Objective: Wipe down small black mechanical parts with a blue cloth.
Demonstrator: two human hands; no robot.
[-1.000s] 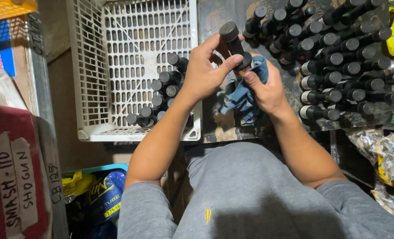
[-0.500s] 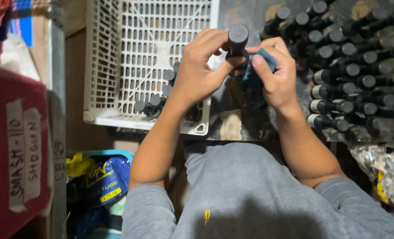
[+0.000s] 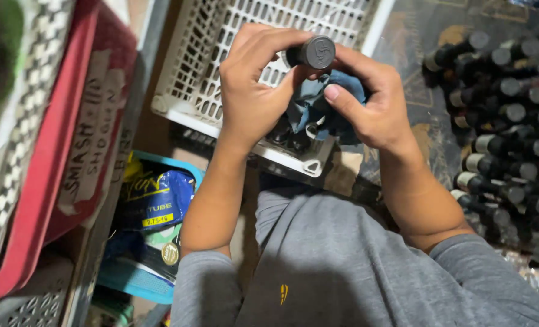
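My left hand (image 3: 254,91) grips a small dark bottle with a round grey cap (image 3: 315,52), held up in front of me above the corner of a white plastic crate (image 3: 221,36). My right hand (image 3: 372,109) presses a blue cloth (image 3: 318,109) against the bottle's body, thumb on the cloth. The bottle's lower part is hidden by the cloth and my fingers. A few dark bottles (image 3: 287,136) show in the crate below my hands.
Many dark capped bottles (image 3: 511,121) lie in rows at the right. A red tray (image 3: 69,145) with a taped label leans at the left. Below it sits a blue bin holding a blue packet (image 3: 151,209). My grey shirt (image 3: 342,266) fills the bottom.
The view has shifted closer and leftward. My hands turned the bottle so its cap now faces the camera, and the cloth stays wrapped around it.
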